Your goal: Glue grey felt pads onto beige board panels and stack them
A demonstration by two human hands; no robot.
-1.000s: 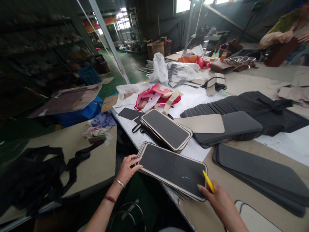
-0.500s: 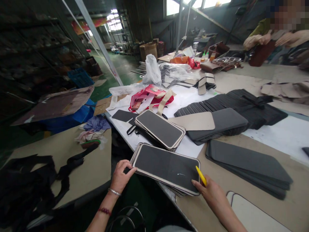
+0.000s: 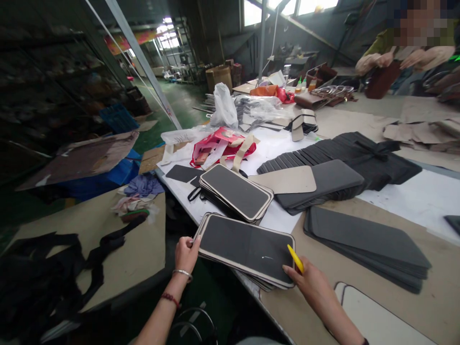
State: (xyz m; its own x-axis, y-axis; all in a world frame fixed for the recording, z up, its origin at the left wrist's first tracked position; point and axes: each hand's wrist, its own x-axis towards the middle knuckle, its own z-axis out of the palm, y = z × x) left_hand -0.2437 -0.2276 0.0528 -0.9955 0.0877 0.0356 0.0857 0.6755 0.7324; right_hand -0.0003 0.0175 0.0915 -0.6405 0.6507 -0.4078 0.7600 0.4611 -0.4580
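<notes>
A stack of dark rectangular panels with pale borders (image 3: 244,247) lies at the near edge of the table, a small white mark on its top piece. At its left end my left hand (image 3: 187,254) is closed, thumb and fingers pinching the edge of the panels. My right hand (image 3: 311,282) grips a slim yellow tool with a tapered end (image 3: 295,258); its exact kind I cannot make out. The right thumb rests at the right end of the top panel. Just behind lies a second stack of similar bordered panels (image 3: 237,191).
Dark grey panels (image 3: 362,244) are piled to the right, with a fanned row of black pieces (image 3: 323,151) farther back. A pale panel (image 3: 377,316) lies at the lower right. A red bag (image 3: 223,146) sits behind. Across the table, a person (image 3: 409,57) holds a brown piece.
My left hand has turned and closed its fingers at the stack's left edge. My right hand keeps the yellow tool at nearly the same spot. The view has shifted slightly.
</notes>
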